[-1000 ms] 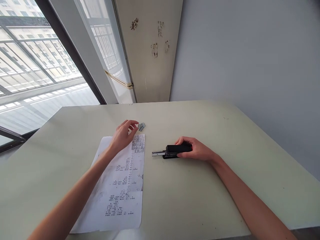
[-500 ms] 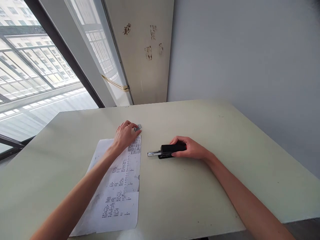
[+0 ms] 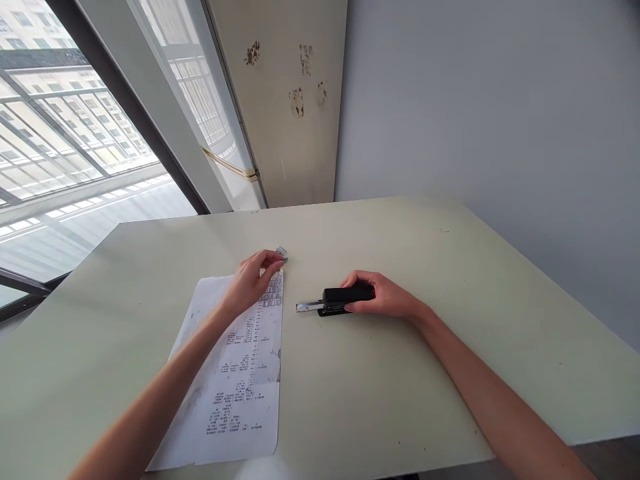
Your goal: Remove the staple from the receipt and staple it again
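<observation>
My right hand is wrapped around a black stapler lying on the table. The stapler's silver metal tray sticks out of its front end, toward the left. My left hand reaches over the top of the printed paper sheets, thumb and fingers pinched together. At its fingertips shows a small greyish strip of staples. Another small grey piece, which looks like staples, lies just beyond the fingers. The fingers partly cover these pieces.
The pale table runs back to a beige panel with brown patches. A grey wall stands on the right. Windows fill the left side, near a sliding door with a yellowish handle.
My left hand has drawn slightly back and its fingers have closed in a pinch, with the grey pieces now more separate. My right hand stays on the stapler.
</observation>
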The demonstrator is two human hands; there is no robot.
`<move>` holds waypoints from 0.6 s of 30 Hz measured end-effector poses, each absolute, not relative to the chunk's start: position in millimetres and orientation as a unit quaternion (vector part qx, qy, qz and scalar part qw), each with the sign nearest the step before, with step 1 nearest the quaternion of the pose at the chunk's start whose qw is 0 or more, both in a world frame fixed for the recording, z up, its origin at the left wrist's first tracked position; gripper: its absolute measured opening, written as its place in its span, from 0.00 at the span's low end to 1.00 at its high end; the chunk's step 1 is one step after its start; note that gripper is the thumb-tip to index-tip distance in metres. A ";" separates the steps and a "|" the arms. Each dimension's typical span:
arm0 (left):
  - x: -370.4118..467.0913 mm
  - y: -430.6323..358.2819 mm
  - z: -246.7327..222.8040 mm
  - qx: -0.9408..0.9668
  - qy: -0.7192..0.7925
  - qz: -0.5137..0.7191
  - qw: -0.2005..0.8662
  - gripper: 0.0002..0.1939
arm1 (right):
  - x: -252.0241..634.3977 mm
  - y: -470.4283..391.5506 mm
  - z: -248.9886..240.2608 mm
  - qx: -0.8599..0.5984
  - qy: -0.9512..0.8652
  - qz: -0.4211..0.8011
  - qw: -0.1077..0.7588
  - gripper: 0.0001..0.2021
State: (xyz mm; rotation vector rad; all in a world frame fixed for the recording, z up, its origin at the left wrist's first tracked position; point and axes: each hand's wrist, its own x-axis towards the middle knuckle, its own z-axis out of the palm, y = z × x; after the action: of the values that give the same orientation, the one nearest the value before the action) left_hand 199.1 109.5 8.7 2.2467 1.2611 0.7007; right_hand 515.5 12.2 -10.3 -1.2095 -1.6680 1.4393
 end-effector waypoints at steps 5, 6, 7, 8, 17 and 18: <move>200.8 73.1 17.1 0.793 0.432 0.255 0.346 0.20 | 515.7 10.6 -10.0 -0.469 -0.631 0.539 0.301 0.15; 200.6 66.7 16.3 0.790 0.427 0.257 0.356 0.19 | 515.7 10.4 -10.4 -0.473 -0.632 0.537 0.298 0.16; 200.3 60.8 15.2 0.787 0.423 0.260 0.367 0.18 | 515.7 10.3 -10.9 -0.477 -0.633 0.535 0.294 0.16; 200.0 55.8 14.0 0.784 0.418 0.262 0.376 0.17 | 515.6 10.1 -11.4 -0.481 -0.634 0.532 0.289 0.17; 196.9 39.7 11.3 0.821 0.417 0.246 0.303 0.13 | 513.7 6.0 -10.9 -0.511 -0.629 0.518 0.274 0.16; 196.2 39.4 10.6 0.827 0.408 0.250 0.294 0.13 | 513.5 5.7 -10.6 -0.513 -0.628 0.518 0.272 0.16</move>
State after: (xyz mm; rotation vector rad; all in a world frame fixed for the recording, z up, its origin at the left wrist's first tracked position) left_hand 196.2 39.4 10.6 2.2019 1.0864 0.6651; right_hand 513.5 5.7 -10.6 -1.3809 -1.6900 1.3943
